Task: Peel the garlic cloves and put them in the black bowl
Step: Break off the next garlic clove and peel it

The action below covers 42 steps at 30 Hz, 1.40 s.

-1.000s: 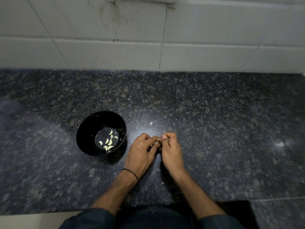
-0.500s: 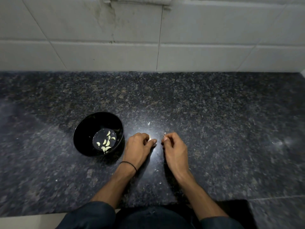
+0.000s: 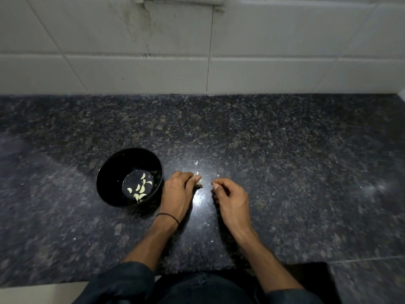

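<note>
The garlic (image 3: pixel 199 182) is at mid-counter, gripped in the curled fingers of the left hand (image 3: pixel 178 194), just right of the bowl (image 3: pixel 105 172). It looks small, light and firm, with a papery skin that is brittle and likely to slip. I'd take it at the tip, where the skin lifts. The right hand (image 3: pixel 232 199), a little apart, pinches what seems to be a sliver of peel (image 3: pixel 212 182). Cloves (image 3: pixel 139 189) lie peeled in the bowl. Scraps (image 3: pixel 196 163) dot the counter (image 3: pixel 285 172), and nothing stands between the garlic and the bowl.
</note>
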Tool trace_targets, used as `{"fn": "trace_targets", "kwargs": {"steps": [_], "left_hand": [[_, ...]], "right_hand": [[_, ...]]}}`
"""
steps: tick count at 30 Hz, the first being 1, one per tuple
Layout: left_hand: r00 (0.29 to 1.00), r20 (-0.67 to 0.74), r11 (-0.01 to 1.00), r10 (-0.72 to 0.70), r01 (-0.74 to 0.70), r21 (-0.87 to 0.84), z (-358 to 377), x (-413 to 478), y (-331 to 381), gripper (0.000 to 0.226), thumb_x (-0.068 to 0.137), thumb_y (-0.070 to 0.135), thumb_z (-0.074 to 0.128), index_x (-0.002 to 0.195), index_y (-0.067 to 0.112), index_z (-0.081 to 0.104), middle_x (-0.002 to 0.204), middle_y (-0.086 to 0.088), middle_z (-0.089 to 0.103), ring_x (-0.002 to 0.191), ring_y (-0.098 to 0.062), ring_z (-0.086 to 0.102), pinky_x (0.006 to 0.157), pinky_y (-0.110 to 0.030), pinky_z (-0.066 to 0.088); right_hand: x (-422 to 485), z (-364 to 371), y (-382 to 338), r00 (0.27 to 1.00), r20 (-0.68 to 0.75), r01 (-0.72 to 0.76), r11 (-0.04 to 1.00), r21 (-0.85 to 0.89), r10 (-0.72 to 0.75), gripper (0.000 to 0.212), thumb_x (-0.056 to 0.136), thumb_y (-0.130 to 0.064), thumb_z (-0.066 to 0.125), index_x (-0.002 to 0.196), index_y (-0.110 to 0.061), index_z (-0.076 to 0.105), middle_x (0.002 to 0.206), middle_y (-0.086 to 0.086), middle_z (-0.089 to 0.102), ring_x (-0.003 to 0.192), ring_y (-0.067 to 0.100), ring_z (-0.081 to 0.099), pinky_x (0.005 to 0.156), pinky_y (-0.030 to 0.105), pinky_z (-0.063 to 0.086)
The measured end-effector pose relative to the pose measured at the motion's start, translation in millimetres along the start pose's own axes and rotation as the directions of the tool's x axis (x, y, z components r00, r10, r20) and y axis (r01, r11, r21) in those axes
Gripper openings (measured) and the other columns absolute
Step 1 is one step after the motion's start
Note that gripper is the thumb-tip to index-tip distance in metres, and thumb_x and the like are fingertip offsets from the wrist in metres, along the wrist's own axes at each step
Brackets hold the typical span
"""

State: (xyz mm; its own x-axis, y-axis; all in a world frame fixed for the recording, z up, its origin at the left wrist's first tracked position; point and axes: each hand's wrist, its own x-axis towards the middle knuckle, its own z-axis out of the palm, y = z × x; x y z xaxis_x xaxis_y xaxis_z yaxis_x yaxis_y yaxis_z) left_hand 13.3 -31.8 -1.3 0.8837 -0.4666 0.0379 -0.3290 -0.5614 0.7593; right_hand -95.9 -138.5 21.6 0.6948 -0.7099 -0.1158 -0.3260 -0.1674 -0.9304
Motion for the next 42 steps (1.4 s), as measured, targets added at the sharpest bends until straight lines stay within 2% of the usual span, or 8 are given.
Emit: {"fn": "trace_targets", "kwargs": {"steps": [5,10,16,24,28,31,36,42], "left_hand": [[0.994,-0.082,0.998,0.07,-0.069,0.014,-6.6,-14.3,1.7,0.023,0.098,0.02,0.064,0.118,0.011,0.07,0.107,-0.003,0.065,0.095,-0.022,0.064,0.088,-0.034,0.051],[0.983,-0.059,0.979,0.173,-0.179,-0.098,-12.6,-35.1,13.5,0.022,0.097,0.016,0.066,0.118,0.015,0.071,0.107,0.005,0.063,0.088,-0.005,0.062,0.086,-0.02,0.049],[0.989,0.108,0.901,-0.104,0.14,-0.411,-7.9,-38.5,23.3,0.013,0.091,0.016,0.073,0.103,0.021,0.075,0.094,0.006,0.075,0.08,-0.009,0.071,0.073,-0.028,0.054],[0.978,0.121,0.794,-0.171,0.209,-0.571,-6.4,-39.8,21.4,0.012,0.091,0.002,0.068,0.089,0.012,0.074,0.087,-0.003,0.076,0.089,-0.03,0.071,0.086,-0.05,0.057],[0.981,0.119,0.809,-0.15,0.191,-0.555,-6.3,-40.3,21.0,0.015,0.091,0.002,0.067,0.091,0.015,0.074,0.088,-0.002,0.076,0.088,-0.028,0.071,0.086,-0.048,0.057],[0.985,0.125,0.849,-0.118,0.165,-0.502,-6.9,-42.4,23.0,0.017,0.092,0.004,0.068,0.096,0.018,0.076,0.091,0.004,0.076,0.089,-0.017,0.071,0.085,-0.035,0.057],[0.996,0.037,0.949,0.076,-0.061,-0.31,-11.3,-44.1,24.1,0.014,0.088,0.005,0.073,0.094,0.016,0.079,0.093,0.011,0.074,0.089,-0.005,0.068,0.082,-0.016,0.05],[0.985,0.125,0.901,-0.121,0.162,-0.403,-11.6,-42.7,27.3,0.014,0.087,0.007,0.073,0.086,0.018,0.08,0.08,0.008,0.077,0.077,-0.009,0.072,0.077,-0.029,0.057]], "right_hand": [[0.0,-0.4,6.1,0.999,0.008,-0.043,0.999,-0.011,0.043,0.012,0.096,-0.014,0.064,0.101,-0.022,0.072,0.087,-0.008,0.072,0.082,0.01,0.068,0.077,0.028,0.056],[-0.3,-1.4,2.3,0.998,0.024,-0.064,0.998,-0.017,0.065,0.012,0.092,-0.01,0.067,0.093,-0.022,0.068,0.083,-0.007,0.07,0.079,0.009,0.066,0.072,0.019,0.052],[-7.7,-0.4,-7.2,0.996,0.081,0.019,0.999,0.041,-0.022,0.017,0.09,-0.006,0.07,0.098,-0.021,0.07,0.084,-0.008,0.072,0.077,0.002,0.067,0.071,0.014,0.052],[-15.9,-3.8,-16.0,0.992,0.096,-0.093,0.978,0.185,0.077,0.015,0.091,-0.003,0.067,0.095,-0.018,0.07,0.08,0.006,0.072,0.071,0.016,0.069,0.062,0.03,0.058],[-17.8,-2.4,-10.9,0.977,0.13,-0.195,0.96,0.203,0.172,0.014,0.096,-0.009,0.063,0.087,-0.013,0.073,0.073,0.014,0.071,0.06,0.015,0.063,0.059,0.038,0.055],[-17.3,-0.2,-9.3,0.97,0.125,-0.229,0.955,0.19,0.208,0.015,0.096,-0.008,0.062,0.086,-0.011,0.073,0.072,0.013,0.072,0.058,0.015,0.062,0.059,0.039,0.054],[-16.5,-0.7,-15.0,0.96,0.119,-0.272,0.944,0.188,0.253,0.016,0.093,-0.002,0.061,0.082,-0.006,0.072,0.067,0.007,0.072,0.055,0.015,0.061,0.058,0.035,0.054],[-21.8,-4.8,-16.0,0.993,0.074,-0.089,0.995,-0.037,0.092,0.018,0.088,-0.015,0.064,0.073,-0.013,0.075,0.06,0.005,0.069,0.054,0.024,0.066,0.058,0.046,0.059]]}}
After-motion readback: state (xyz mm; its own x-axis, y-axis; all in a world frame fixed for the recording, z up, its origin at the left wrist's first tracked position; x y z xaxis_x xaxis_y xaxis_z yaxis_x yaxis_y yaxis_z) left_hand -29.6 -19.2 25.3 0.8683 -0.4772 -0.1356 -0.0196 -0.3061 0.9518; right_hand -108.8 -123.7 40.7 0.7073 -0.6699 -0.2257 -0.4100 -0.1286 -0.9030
